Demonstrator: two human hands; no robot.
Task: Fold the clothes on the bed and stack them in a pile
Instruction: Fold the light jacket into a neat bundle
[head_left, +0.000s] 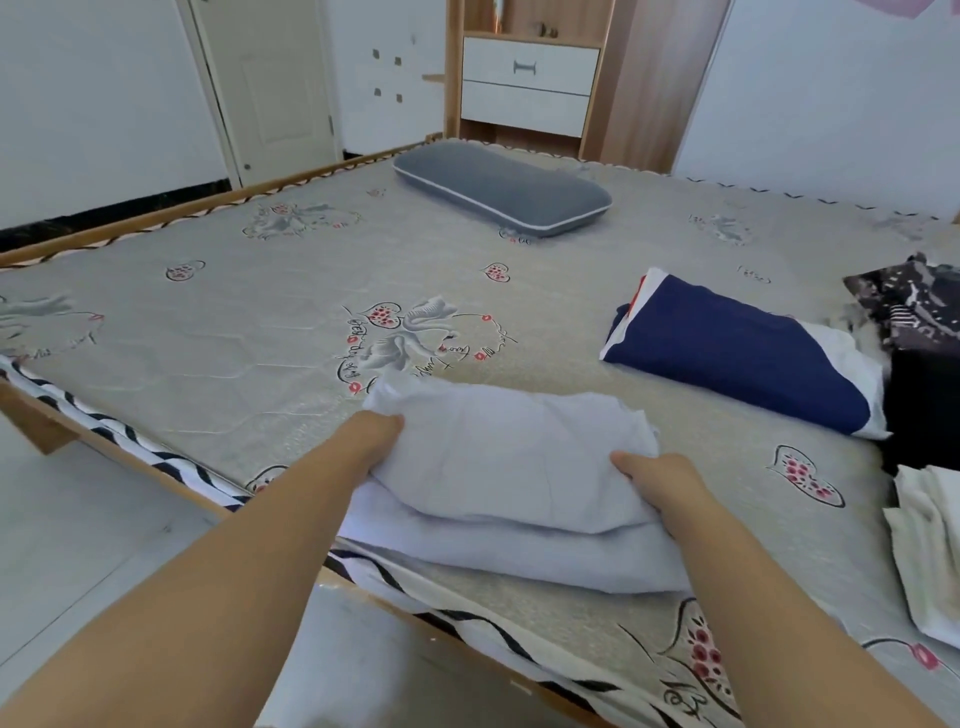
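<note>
A pale lilac garment (509, 467) lies folded over on itself near the front edge of the mattress (234, 322). My left hand (376, 434) grips its left side, thumb on top and fingers tucked under the upper layer. My right hand (657, 483) grips the right side the same way, its fingers hidden beneath the cloth. A folded navy and white garment (737, 353) rests further back to the right.
A dark patterned garment (914, 306), a black one (924, 410) and a cream one (930, 545) lie at the right edge. A grey pillow (498, 189) sits at the far end. The wooden bed frame (119, 441) runs along the left.
</note>
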